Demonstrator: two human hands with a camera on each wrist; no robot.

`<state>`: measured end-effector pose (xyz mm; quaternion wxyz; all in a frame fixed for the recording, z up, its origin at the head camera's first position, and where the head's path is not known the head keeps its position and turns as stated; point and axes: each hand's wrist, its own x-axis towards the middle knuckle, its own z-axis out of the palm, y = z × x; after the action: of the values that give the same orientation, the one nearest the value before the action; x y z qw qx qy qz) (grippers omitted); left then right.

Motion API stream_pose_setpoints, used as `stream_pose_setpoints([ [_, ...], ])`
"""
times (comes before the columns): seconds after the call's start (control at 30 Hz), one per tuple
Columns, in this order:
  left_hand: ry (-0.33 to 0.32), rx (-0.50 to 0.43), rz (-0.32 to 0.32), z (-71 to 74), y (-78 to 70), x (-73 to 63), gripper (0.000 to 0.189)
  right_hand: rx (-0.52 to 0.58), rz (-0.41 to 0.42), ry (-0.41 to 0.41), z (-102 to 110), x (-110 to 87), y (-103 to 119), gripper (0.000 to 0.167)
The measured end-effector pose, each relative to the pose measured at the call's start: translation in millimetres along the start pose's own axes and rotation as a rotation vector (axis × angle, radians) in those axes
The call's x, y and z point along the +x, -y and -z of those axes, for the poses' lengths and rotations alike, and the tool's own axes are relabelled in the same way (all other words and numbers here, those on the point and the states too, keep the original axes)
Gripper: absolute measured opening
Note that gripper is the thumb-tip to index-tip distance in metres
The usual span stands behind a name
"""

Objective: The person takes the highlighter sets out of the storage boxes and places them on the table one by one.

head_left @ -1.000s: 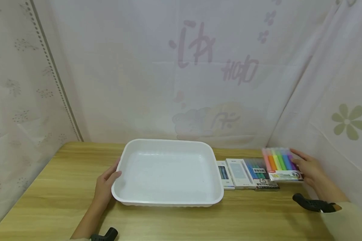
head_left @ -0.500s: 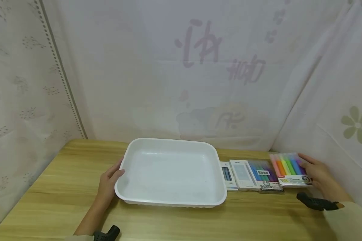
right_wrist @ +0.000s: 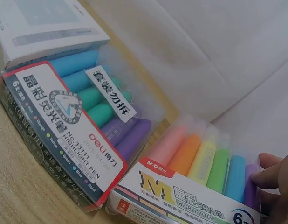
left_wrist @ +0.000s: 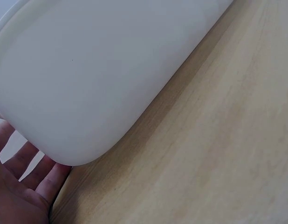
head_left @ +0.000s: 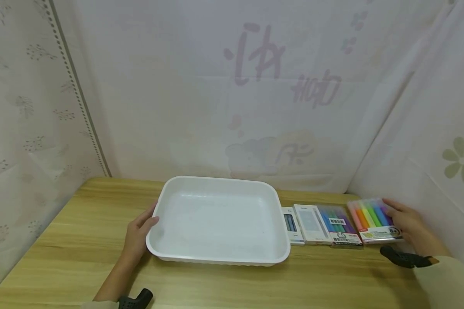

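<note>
A big white plastic tray (head_left: 218,227) stands on the wooden table, its inside bare. My left hand (head_left: 137,236) holds the tray's left side, thumb over the rim; in the left wrist view the fingers (left_wrist: 44,175) reach behind the tray's wall. At the far right, my right hand (head_left: 413,227) grips the right edge of a clear pack of highlighters (head_left: 375,221), pink through purple. That pack lies beside a second pack of highlighters (right_wrist: 88,126) with blue, green and purple pens showing; their edges meet in the right wrist view.
Left of the packs lie a white box (head_left: 312,224) and a narrower white box (head_left: 292,226) with a dark window, the latter partly hidden by the tray's right rim. Patterned white curtains (head_left: 170,107) hang behind the table (head_left: 224,285) and at both sides.
My right hand has lowered the pack of highlighters from above the second pack to the table at its right. The left hand stays on the tray; the head view has shifted slightly.
</note>
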<state>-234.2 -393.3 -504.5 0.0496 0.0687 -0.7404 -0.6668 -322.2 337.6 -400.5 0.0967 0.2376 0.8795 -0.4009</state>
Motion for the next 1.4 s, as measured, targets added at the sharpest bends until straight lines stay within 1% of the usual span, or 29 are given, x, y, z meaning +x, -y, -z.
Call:
stream_pose_setpoints([
  [0.3, -0.007, 0.002, -0.008, 0.0, -1.6, -1.0, 0.049, -0.019, 0.017, 0.024, -6.2, 3.7, -8.2, 0.062],
  [0.47, 0.001, -0.007, -0.005, -0.2, -1.8, -0.1, 0.049, -0.055, 0.031, -0.026, -13.1, 10.6, -13.7, 0.060],
  [0.53, -0.002, -0.009, 0.000, -0.5, -2.0, 0.4, 0.049, -0.073, 0.022, -0.046, -17.1, 12.0, -14.1, 0.059],
  [0.67, -0.004, -0.012, 0.005, -1.3, -1.8, 0.8, 0.049, -0.105, 0.010, -0.054, -22.4, 10.7, -13.4, 0.060],
  [0.73, -0.004, -0.012, 0.004, -2.0, -1.9, 0.3, 0.049, -0.129, 0.025, -0.049, -23.3, 8.9, -14.4, 0.064],
  [0.9, -0.011, -0.006, -0.001, -2.2, -1.7, -1.2, 0.048, -0.248, 0.131, -0.010, -24.7, 5.9, -16.6, 0.085],
  [0.97, -0.011, 0.001, -0.002, -2.3, -1.8, -1.5, 0.048, -0.291, 0.143, 0.000, -26.0, 5.3, -17.9, 0.093],
  [1.03, -0.013, 0.002, 0.005, -2.2, -2.3, -1.7, 0.049, -0.303, 0.144, 0.010, -28.6, 5.5, -18.9, 0.099],
  [1.1, -0.011, 0.006, 0.004, -1.9, -2.7, -2.0, 0.049, -0.315, 0.151, 0.009, -31.0, 5.1, -19.3, 0.101],
  [1.23, -0.003, 0.020, 0.007, -1.4, -1.7, -1.9, 0.049, -0.313, 0.159, -0.007, -35.3, 1.1, -17.5, 0.098],
  [1.4, -0.010, 0.036, 0.029, -0.9, -0.5, -2.3, 0.050, -0.309, 0.142, -0.032, -41.3, -3.2, -12.9, 0.096],
])
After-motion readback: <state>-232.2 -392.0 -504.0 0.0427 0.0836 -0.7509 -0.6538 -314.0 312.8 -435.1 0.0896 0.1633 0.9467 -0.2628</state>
